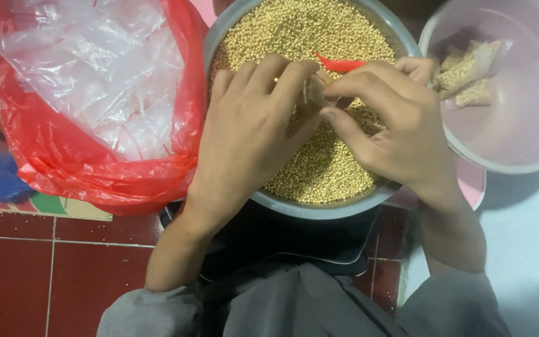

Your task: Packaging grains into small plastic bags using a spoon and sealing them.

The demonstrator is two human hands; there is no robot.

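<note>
Head view showed, from left to right, 1 red plastic bag [63, 165] stuffed with a heap of clear empty pouches [95, 68], too many to count; 1 grey basin [319, 209] heaped with yellow grains [307, 37]; and 1 pale pink basin [519, 125] holding what looked like 2 small filled packets [469, 78].

My left hand [251, 131] lay over the grain, knuckles up, its fingers [269, 72] close together and curled, pinching 1 small clear pouch [313, 90] against the thumb. My right hand [394, 125] met it from the other side, its thumb and forefinger pinched on the same pouch, the other fingers folded loosely. The pouch sat between my 2 hands, just above the grain near the middle of the grey basin. 1 red scoop [341, 64] poked out behind my right fingers; I could not tell whether I gripped it.
</note>
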